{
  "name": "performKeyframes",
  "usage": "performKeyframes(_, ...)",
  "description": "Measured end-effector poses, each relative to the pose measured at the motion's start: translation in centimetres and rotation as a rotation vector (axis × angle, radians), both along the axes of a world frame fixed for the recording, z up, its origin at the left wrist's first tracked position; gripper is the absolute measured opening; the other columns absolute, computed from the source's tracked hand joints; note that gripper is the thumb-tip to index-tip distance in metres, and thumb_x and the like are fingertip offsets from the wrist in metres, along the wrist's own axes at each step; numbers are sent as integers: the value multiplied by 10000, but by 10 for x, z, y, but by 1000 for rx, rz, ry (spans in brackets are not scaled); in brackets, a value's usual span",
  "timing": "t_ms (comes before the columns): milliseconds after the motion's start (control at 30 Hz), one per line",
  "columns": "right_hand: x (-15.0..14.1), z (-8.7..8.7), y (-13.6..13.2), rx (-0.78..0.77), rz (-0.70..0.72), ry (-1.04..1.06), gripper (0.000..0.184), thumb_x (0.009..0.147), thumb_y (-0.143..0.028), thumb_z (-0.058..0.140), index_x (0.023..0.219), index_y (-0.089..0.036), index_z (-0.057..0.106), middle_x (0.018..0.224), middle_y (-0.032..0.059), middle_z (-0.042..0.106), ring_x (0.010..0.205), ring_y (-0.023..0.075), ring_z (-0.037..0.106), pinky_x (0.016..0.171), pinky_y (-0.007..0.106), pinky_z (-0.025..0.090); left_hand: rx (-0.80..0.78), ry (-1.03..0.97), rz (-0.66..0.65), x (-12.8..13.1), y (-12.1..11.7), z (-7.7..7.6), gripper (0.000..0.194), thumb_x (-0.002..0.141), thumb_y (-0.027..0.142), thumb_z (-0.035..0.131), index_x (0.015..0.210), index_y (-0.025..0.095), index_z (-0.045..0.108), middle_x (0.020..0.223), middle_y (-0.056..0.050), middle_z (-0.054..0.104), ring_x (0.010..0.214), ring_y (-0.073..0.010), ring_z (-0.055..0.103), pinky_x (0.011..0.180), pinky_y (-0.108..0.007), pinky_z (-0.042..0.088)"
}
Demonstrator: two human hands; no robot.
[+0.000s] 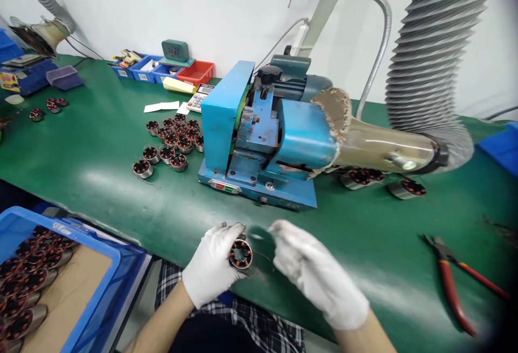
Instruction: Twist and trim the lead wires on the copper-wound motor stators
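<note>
My left hand [212,266], in a white glove, is closed around a small round motor stator [240,254] with copper windings, held at the near edge of the green bench [97,158]. My right hand [307,266], also gloved, hovers just right of the stator with its fingers pinched toward thin wire ends that I can barely make out. Both hands sit in front of a blue bench machine [259,137].
Several stators [172,140] lie left of the machine, more [380,180] to its right under a ribbed extraction hose [433,67]. A blue crate [48,283] of stators stands at lower left. Red-handled pliers [455,283] lie at right. Small bins [162,69] and a clock line the wall.
</note>
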State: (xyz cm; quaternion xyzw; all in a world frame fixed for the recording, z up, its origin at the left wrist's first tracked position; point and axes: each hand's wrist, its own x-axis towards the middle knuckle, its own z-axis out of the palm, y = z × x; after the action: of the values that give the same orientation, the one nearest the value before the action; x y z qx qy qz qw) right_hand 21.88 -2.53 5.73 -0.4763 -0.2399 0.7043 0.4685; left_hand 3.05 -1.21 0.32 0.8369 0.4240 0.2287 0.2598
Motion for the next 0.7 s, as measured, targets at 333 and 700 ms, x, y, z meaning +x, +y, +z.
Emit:
performKeyframes(333, -31, -12, -12, 290, 220, -881, 88, 753, -300, 601, 728, -220, 629, 699, 0, 598, 671, 173, 536, 672, 303, 386, -228, -34, -60, -11, 6, 14, 628, 652, 300, 736, 1197, 210, 437, 1207, -100, 553, 1136, -285, 490, 979, -452, 368)
performKeyframes(700, -34, -26, 5, 43, -28, -177, 311, 760, -451, 584, 644, -174, 506, 526, -49, 419, 489, 98, 382, 501, 244, 348, -323, -104, -21, -8, 6, 19, 403, 639, 209, 743, 963, 236, 505, 1017, -16, 594, 1077, -240, 490, 994, -413, 311)
